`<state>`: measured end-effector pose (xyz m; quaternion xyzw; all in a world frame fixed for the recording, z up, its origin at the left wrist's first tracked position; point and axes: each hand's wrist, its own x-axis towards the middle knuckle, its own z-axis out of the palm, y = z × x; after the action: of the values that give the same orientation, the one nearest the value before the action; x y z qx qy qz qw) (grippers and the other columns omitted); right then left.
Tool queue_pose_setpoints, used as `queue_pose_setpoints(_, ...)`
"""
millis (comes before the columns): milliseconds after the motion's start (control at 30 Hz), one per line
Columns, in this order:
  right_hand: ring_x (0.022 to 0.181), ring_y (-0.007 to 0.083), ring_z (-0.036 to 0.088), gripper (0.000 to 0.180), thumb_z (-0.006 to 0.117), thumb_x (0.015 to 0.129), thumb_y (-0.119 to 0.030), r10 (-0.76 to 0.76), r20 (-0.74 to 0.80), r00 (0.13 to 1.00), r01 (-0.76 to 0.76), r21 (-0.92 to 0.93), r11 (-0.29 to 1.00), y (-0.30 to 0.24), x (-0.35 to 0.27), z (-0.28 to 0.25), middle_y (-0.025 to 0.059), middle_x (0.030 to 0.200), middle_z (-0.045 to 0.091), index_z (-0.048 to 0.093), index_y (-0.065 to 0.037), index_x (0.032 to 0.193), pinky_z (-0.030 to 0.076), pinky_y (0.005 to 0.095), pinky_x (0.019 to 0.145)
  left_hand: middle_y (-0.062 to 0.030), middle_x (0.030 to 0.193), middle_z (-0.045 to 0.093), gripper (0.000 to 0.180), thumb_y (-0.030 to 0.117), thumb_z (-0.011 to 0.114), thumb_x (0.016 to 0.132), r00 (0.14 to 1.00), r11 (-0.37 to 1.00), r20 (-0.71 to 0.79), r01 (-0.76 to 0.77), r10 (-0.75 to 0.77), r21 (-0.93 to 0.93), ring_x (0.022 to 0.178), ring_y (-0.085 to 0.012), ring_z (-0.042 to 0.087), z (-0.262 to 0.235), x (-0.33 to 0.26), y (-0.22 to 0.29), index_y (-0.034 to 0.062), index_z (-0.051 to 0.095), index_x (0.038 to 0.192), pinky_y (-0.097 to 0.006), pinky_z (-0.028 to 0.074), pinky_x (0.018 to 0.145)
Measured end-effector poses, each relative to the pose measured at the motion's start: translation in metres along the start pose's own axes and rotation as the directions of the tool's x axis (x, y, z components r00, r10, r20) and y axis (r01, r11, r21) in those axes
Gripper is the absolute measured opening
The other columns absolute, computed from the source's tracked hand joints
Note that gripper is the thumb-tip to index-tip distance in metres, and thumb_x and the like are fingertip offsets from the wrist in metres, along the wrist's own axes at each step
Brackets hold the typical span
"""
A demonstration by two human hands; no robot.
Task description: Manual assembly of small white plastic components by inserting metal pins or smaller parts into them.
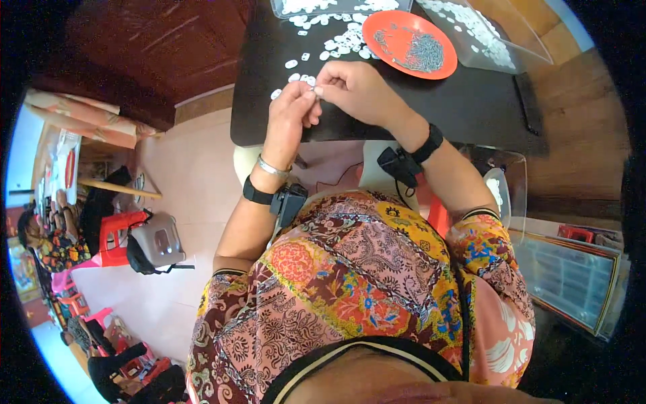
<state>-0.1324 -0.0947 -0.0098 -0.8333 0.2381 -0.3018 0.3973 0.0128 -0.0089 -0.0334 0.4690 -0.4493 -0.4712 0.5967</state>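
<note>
Above the near edge of the dark table [417, 114], my left hand [291, 109] and my right hand [356, 89] meet fingertip to fingertip. Both are closed in a pinch around a small whitish piece, mostly hidden by the fingers. Just beyond them, small white oval plastic pieces [344, 44] lie scattered, some showing dark holes. An orange-red plate [398, 62] to the right of these holds a heap of thin grey metal screws or pins [425, 52].
A clear bin [521, 30] of white pieces stands at the far right, and a clear tray [316, 12] of them at the far edge. Black straps hold small devices on both wrists. Left on the floor are a grey stool [160, 241] and a red stool [113, 237].
</note>
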Motion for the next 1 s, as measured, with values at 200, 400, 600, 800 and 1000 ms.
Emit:
queue_pose_setpoints(200, 0.062, 0.0057, 0.052, 0.017, 0.065, 0.081, -0.01, 0.001, -0.107, 0.994, 0.021, 0.206, 0.978, -0.009, -0.017, 0.011, 0.001, 0.075, 0.06, 0.065, -0.002, 0.096, 0.043, 0.0224, 0.058, 0.0004, 0.066, 0.054, 0.014, 0.015, 0.048, 0.091, 0.998, 0.99, 0.033, 0.049, -0.045, -0.136, 0.057, -0.0059, 0.047, -0.006, 0.0, -0.005, 0.006, 0.054, 0.081, -0.019, 0.036, 0.054)
queue_pose_setpoints(400, 0.064, 0.0122, 0.055, 0.02, 0.066, 0.076, -0.008, -0.171, -0.118, 0.978, 0.166, -0.05, 0.985, -0.004, -0.015, 0.008, 0.0042, 0.077, 0.057, 0.067, -0.006, 0.096, 0.044, 0.0252, 0.057, -0.0006, 0.066, 0.054, 0.015, 0.015, 0.048, 0.091, 0.996, 0.985, 0.07, 0.057, -0.046, -0.161, 0.057, -0.007, 0.048, -0.007, 0.0, -0.006, 0.0044, 0.055, 0.083, -0.02, 0.037, 0.055)
queue_pose_setpoints(600, 0.068, 0.0217, 0.059, 0.017, 0.065, 0.077, -0.011, -0.309, -0.035, 0.95, 0.296, -0.212, 0.932, -0.006, -0.009, 0.001, 0.0075, 0.08, 0.061, 0.067, -0.005, 0.093, 0.047, 0.0298, 0.062, -0.0013, 0.066, 0.055, 0.014, 0.013, 0.049, 0.09, 0.996, 0.984, 0.076, 0.068, -0.055, -0.167, 0.056, -0.0074, 0.048, -0.011, -0.002, -0.005, 0.0039, 0.055, 0.081, -0.02, 0.037, 0.054)
queue_pose_setpoints(800, 0.082, 0.025, 0.063, 0.022, 0.061, 0.082, -0.022, -0.143, -0.075, 0.987, 0.105, -0.381, 0.918, 0.017, 0.036, -0.059, 0.0089, 0.09, 0.066, 0.067, -0.005, 0.095, 0.049, 0.0339, 0.072, -0.0033, 0.066, 0.056, 0.013, 0.012, 0.05, 0.09, 0.999, 0.948, -0.047, -0.014, -0.001, -0.317, 0.055, -0.0088, 0.049, -0.014, -0.001, -0.007, 0.0031, 0.055, 0.082, -0.02, 0.038, 0.053)
queue_pose_setpoints(1000, 0.083, 0.0259, 0.063, 0.021, 0.06, 0.082, -0.019, 0.002, 0.1, 0.995, 0.059, -0.604, 0.794, 0.038, 0.078, -0.062, 0.0089, 0.092, 0.067, 0.067, -0.007, 0.097, 0.049, 0.0357, 0.073, -0.0052, 0.068, 0.057, 0.012, 0.013, 0.05, 0.09, 0.999, 0.905, -0.047, -0.025, 0.005, -0.425, 0.056, -0.0109, 0.052, -0.019, 0.002, -0.011, 0.0035, 0.055, 0.082, -0.021, 0.041, 0.053)
